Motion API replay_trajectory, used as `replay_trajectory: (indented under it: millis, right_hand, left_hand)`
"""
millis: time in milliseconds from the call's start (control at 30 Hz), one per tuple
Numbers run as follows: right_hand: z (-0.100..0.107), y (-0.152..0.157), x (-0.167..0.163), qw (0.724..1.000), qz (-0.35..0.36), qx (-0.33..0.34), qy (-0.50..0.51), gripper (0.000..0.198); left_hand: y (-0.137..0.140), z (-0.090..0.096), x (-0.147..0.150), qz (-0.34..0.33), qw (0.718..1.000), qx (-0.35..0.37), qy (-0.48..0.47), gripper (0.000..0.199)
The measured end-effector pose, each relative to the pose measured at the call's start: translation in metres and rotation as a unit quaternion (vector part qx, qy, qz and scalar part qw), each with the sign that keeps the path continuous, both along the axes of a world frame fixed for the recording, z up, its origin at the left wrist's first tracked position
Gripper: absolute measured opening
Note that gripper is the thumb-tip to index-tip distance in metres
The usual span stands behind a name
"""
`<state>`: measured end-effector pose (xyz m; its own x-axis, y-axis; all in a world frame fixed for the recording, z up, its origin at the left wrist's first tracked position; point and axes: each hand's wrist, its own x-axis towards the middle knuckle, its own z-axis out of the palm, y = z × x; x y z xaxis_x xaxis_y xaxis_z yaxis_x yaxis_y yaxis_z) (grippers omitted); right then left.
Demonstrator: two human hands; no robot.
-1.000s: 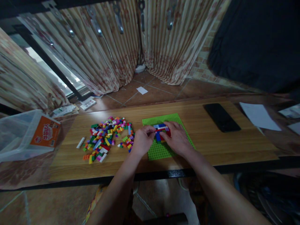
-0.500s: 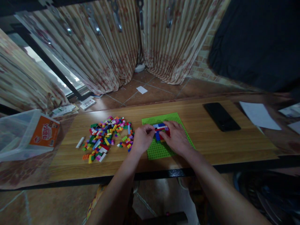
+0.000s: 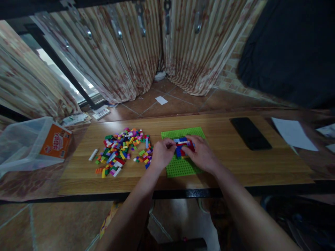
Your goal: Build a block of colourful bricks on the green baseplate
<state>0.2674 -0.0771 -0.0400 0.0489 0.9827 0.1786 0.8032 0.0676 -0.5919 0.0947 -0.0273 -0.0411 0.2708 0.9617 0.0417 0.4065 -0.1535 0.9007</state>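
Observation:
A green studded baseplate [image 3: 183, 170] lies on the wooden table. On or just above it is a small toy-brick build [image 3: 179, 152] in blue, red and white; I cannot tell whether it is fixed to the plate. My right hand [image 3: 202, 153] grips this build from the right, its thumb along the near side and fingers over the far side. From the left, my left hand [image 3: 163, 152] has thumb and forefinger pinched at the build's left edge. Whatever sits between those fingertips is too small and covered to name.
A pile of mixed toy bricks [image 3: 115, 153] spreads left of the plate, with a white brick [image 3: 93, 154] apart from it. Further left stands a clear plastic bin [image 3: 28, 150]. A black phone [image 3: 250, 133] and white paper [image 3: 294, 134] lie to the right. The table's dark edge [image 3: 193, 193] is nearest me.
The whole view has shifted slightly, with things appearing a little further right. Both hands stay at the build; its right-hand red part shows a bit more between the right fingers.

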Motion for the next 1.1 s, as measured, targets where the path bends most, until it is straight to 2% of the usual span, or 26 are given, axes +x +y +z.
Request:
replay_trajectory:
  millis: [100,233,400,667,833,1000,1100]
  right_hand:
    - [0.004,-0.002,0.018,0.997,0.065,-0.018,0.04,0.055]
    - [0.004,-0.006,0.029,0.991,0.127,-0.046,0.019,0.078]
    - [0.004,-0.004,0.021,0.992,0.116,-0.041,-0.02,0.076]
    - [0.004,-0.001,0.013,0.997,0.072,-0.038,-0.009,0.069]
    - [0.003,-0.002,0.009,0.997,0.056,-0.038,-0.027,0.068]
    - [0.001,-0.004,0.01,0.996,0.065,-0.011,-0.055,0.066]
    - [0.003,-0.006,0.007,0.993,0.07,0.03,-0.093,0.064]
  left_hand:
    - [0.0,0.001,-0.004,-0.028,1.0,0.011,0.008,0.018]
    - [0.001,0.001,-0.007,-0.045,0.999,-0.001,-0.003,0.022]
    - [0.001,0.001,-0.007,-0.047,0.999,-0.006,-0.009,0.021]
    - [0.004,0.006,-0.011,-0.039,0.998,0.006,-0.048,0.022]
    - [0.017,0.02,-0.037,-0.001,0.996,0.021,-0.092,0.018]
    - [0.028,0.034,-0.082,0.122,0.972,0.022,-0.199,0.013]
    - [0.029,0.038,-0.1,0.166,0.962,0.025,-0.217,0.016]
